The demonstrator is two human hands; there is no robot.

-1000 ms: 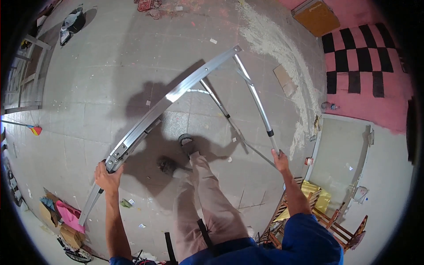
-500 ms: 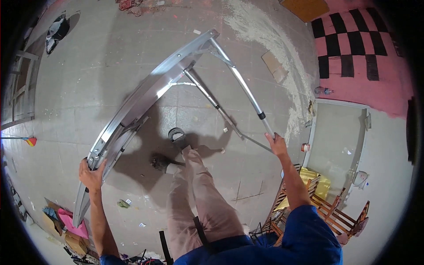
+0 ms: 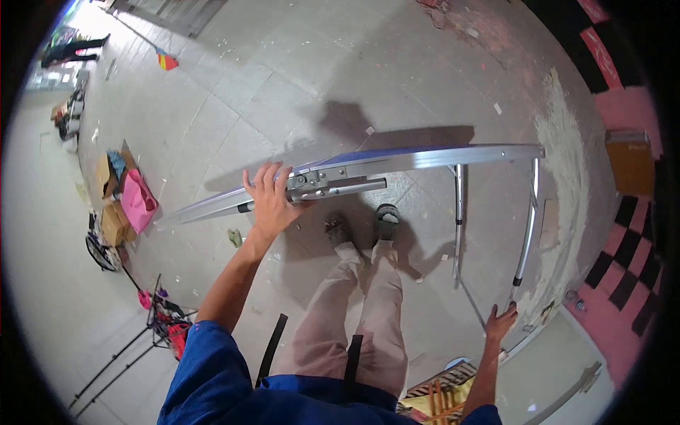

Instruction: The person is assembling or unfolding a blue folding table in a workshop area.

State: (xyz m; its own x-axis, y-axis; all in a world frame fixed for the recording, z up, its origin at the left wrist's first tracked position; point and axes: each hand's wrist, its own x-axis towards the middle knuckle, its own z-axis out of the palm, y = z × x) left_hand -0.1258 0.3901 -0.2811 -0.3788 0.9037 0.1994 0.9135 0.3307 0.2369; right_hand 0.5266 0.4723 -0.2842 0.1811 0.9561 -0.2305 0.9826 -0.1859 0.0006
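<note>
A folding table (image 3: 425, 161) with a silvery metal frame is tipped up on edge, running across in front of me. My left hand (image 3: 270, 202) grips its upper edge beside the riveted hinge (image 3: 319, 177), fingers over the top and thumb beneath. Close to that hinge, a tubular leg (image 3: 354, 188) lies folded along the frame. At the right end, a pair of legs joined by a thin crossbar (image 3: 472, 301) is swung out toward me. My right hand (image 3: 501, 324) is closed round the foot end of the outer table leg (image 3: 528, 244); its grip is partly hidden.
My shoes (image 3: 386, 221) are on the tiled floor just under the table. Cardboard boxes (image 3: 113, 225) and a pink bag (image 3: 138, 200) lie at the left. Wooden slatted furniture (image 3: 439, 400) stands at the lower right, near a pale panel (image 3: 552, 354). A person's legs (image 3: 74, 51) show far left.
The view has swung to the left. The table, slanting before, now lies nearly level across the view. Both hands stay on it, the right one still at the swung-out leg.
</note>
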